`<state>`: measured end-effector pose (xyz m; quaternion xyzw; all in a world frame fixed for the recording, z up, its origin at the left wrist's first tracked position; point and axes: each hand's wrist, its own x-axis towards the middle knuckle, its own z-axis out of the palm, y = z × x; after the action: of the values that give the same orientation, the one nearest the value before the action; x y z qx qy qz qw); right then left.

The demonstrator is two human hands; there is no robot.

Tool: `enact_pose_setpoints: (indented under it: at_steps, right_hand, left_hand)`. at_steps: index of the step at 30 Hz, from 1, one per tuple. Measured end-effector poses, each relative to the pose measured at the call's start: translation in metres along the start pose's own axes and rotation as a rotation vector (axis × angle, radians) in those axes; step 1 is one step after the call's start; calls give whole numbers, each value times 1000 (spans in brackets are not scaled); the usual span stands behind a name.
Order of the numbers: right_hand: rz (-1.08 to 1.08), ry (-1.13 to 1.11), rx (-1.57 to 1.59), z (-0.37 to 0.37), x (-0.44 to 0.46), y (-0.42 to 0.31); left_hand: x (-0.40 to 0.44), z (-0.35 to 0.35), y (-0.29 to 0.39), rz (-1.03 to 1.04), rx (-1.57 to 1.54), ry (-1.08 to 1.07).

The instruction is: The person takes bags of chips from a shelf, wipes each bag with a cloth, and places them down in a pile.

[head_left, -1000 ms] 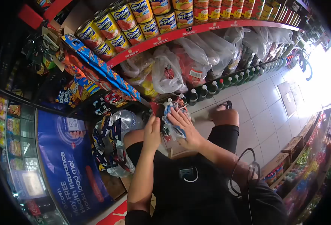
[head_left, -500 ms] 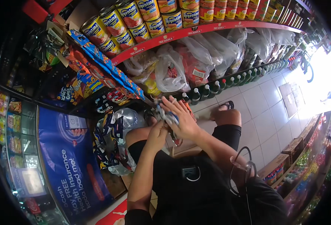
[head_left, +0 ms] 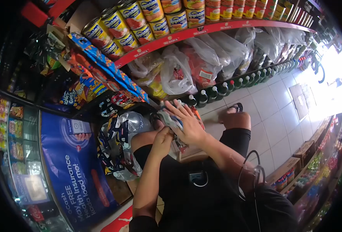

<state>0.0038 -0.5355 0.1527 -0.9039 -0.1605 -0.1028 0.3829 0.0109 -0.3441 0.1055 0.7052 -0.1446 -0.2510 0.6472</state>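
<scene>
My left hand (head_left: pixel 162 142) is closed, its fingers wrapped round the lower end of a shiny silver-and-blue packet (head_left: pixel 164 115). My right hand (head_left: pixel 188 125) lies flat over the packet with its fingers stretched out; much of the packet is hidden beneath it. Beyond my right hand an orange-red wrapper (head_left: pixel 197 116) shows. Below the hands, between my knees, a small red-and-dark wrapper (head_left: pixel 181 147) sticks out above the edge of a cardboard box (head_left: pixel 192 156). The print on these is too small to read.
Dark strips of sachets (head_left: pixel 111 141) and clear plastic (head_left: pixel 137 123) lie left of my knee. Ahead are tied plastic bags (head_left: pixel 176 71), green bottles (head_left: pixel 214 92) and a red-edged shelf of cans (head_left: pixel 130 42). A blue banner (head_left: pixel 72 166) stands left; tiled floor (head_left: pixel 264 120) stretches right.
My right hand has shifted slightly across the packet, and more of its silver-and-blue surface shows. My left hand keeps its hold, almost in the same place.
</scene>
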Motion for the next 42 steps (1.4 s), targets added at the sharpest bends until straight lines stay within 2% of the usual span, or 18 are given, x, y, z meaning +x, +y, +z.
enact_pose_setpoints:
  at_steps: [2, 5, 8, 10, 11, 14, 17, 19, 21, 22, 23, 25, 28, 31, 33, 35, 41, 42]
  right_hand:
    - [26, -5, 31, 4, 6, -7]
    - [-70, -51, 13, -3, -9, -24]
    - [-141, -164, 21, -3, -45, -20]
    - [-9, 69, 200, -4, -56, 9]
    - [63, 192, 285, -1, -58, 25]
    - [377, 192, 384, 24, -52, 94]
    - [357, 326, 421, 7, -32, 42]
    - [88, 267, 127, -5, -15, 24]
    - [319, 200, 310, -6, -15, 51]
    - [260, 217, 285, -12, -13, 66]
    - [593, 35, 327, -14, -19, 81]
    - [537, 42, 321, -12, -34, 90]
    - [287, 318, 314, 34, -43, 104]
    - [53, 271, 428, 12, -37, 26]
    - [-159, -46, 135, -8, -40, -10]
    - [-206, -48, 63, -16, -50, -11]
    - [173, 429, -78, 17, -70, 55]
    - [102, 456, -94, 16, -68, 40]
  left_hand:
    - [5, -3, -3, 3, 67, 20]
    - [14, 20, 25, 55, -284, 341]
    - [14, 0, 13, 46, -335, 436]
    - [9, 8, 29, -55, -497, 539]
    - [5, 6, 25, -17, -407, 449]
    - [-16, 1, 30, 19, -59, 178]
    - [-8, 12, 31, 134, 65, 109]
    - [-7, 15, 31, 153, 47, 111]
    - [-14, 13, 39, 93, -22, 158]
    - [-15, 13, 44, 72, -141, 191]
    - [-16, 13, 47, 52, -263, 226]
    - [-22, 14, 49, -6, -508, 298]
    - [-25, 19, 39, -48, -586, 384]
    - [-7, 30, 15, -97, -523, 566]
    - [-2, 21, 14, -141, -641, 510]
    - [2, 8, 10, -127, -954, 383]
    - [4, 24, 26, -14, -1031, 414]
    - [4, 30, 26, -38, -1010, 435]
